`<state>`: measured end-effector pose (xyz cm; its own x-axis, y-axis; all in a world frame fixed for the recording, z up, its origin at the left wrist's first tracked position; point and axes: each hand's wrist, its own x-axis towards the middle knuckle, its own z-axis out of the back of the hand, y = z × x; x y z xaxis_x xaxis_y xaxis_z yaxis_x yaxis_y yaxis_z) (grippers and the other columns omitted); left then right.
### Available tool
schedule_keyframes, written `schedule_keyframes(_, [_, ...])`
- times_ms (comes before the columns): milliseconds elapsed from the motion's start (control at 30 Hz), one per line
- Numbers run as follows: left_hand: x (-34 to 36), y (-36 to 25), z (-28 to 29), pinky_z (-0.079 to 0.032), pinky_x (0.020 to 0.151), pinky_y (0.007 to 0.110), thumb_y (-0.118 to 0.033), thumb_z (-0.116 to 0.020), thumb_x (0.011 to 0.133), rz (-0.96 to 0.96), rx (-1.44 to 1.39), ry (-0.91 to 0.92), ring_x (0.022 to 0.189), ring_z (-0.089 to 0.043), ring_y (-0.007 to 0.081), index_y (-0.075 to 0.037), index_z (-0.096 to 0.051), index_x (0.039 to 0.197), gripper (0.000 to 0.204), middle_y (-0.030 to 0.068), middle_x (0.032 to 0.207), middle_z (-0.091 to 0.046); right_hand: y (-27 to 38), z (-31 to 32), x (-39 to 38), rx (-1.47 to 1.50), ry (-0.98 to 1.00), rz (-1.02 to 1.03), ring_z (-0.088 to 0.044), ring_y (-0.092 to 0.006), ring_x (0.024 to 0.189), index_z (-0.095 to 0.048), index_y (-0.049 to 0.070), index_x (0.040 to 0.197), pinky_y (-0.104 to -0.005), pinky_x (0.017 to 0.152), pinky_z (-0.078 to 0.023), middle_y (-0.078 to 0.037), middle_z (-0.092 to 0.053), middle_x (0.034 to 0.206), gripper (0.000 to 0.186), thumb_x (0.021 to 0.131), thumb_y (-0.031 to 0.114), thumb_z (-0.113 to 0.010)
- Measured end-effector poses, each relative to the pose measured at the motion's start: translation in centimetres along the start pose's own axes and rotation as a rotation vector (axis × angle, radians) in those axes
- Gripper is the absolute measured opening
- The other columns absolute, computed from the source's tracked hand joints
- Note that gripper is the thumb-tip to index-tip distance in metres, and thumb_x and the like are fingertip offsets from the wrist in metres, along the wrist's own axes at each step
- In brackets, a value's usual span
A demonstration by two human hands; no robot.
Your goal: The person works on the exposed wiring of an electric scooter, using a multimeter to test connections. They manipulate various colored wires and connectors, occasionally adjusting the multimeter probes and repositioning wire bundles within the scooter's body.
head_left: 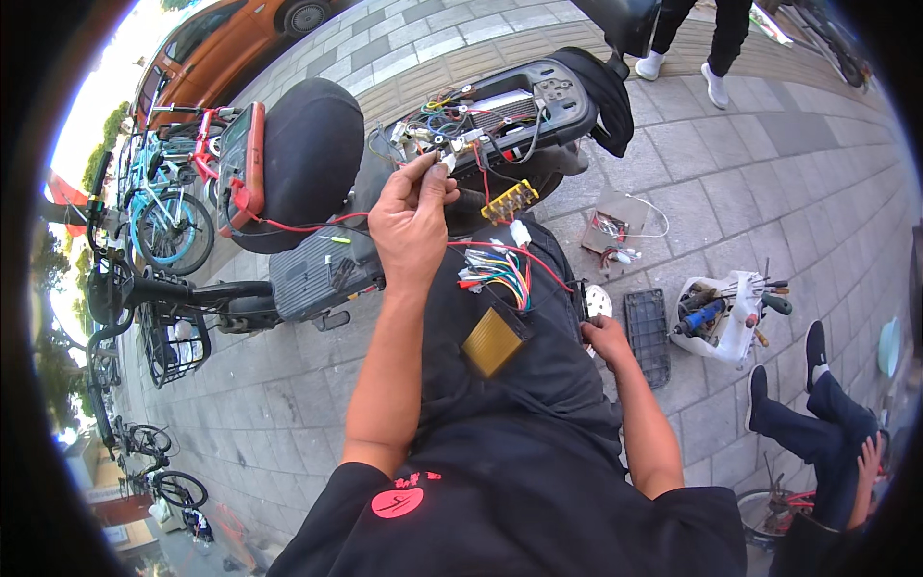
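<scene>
My left hand point(411, 219) is raised over the opened rear of an electric scooter, its fingertips pinched on a small white connector point(446, 165). Around it lie tangled wires point(437, 120) and a silver finned box point(505, 112). My right hand point(606, 338) hangs low beside my thigh with its fingers curled; what it grips is mostly hidden. A red cable point(534, 253) runs across my lap toward that hand. A gold finned controller point(494, 341) rests on my lap, its bundle of coloured wires point(498, 272) fanned out above it. A yellow finned block point(510, 201) hangs by the scooter.
A red-framed tester point(248, 163) leans against the black seat point(312, 154). To my right lie a black plastic cover point(646, 337), a white tub of tools point(726, 317) and an open small box point(608, 229). Other people's legs point(817, 399) are nearby. Parked bicycles point(173, 226) stand left.
</scene>
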<state>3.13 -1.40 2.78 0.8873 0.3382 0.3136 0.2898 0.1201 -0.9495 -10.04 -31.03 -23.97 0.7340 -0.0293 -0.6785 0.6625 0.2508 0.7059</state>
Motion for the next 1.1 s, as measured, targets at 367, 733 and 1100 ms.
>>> schedule_keyframes(367, [-0.8, -0.3, -0.6, -0.064, 0.082, 0.028, -0.002, -0.068, 0.104, -0.182, 0.269, 0.052, 0.095, -0.075, 0.0147, 0.005, -0.074, 0.118, 0.017, 0.0090, 0.112, -0.070, -1.2, 0.7, 0.6, -0.145, 0.025, -0.003, -0.075, -0.0237, 0.101, -0.075, -0.008, 0.119, -0.0364, 0.093, -0.056, -0.020, -0.080, 0.110, 0.042, 0.093, 0.025, -0.077])
schedule_keyframes(733, [-1.5, 1.0, -0.3, -0.064, 0.087, 0.029, -0.003, -0.067, 0.106, -0.124, 0.187, 0.029, 0.098, -0.075, 0.0164, 0.005, -0.071, 0.121, 0.018, 0.0093, 0.110, -0.073, -1.5, 0.6, 1.1, -0.129, 0.036, 0.015, -0.075, -0.0230, 0.098, -0.077, -0.006, 0.115, -0.0367, 0.091, -0.056, -0.018, -0.080, 0.105, 0.039, 0.092, 0.025, -0.076])
schedule_keyframes(1100, [-1.0, 0.6, -2.1, -0.062, 0.089, 0.029, -0.005, -0.066, 0.107, -0.125, 0.116, 0.052, 0.102, -0.075, 0.0173, 0.007, -0.068, 0.124, 0.022, 0.0129, 0.115, -0.075, -3.3, 1.7, 3.6, -0.104, -0.010, 0.007, -0.073, -0.0258, 0.113, -0.075, -0.005, 0.125, -0.0366, 0.101, -0.054, -0.020, -0.077, 0.120, 0.044, 0.092, 0.025, -0.075])
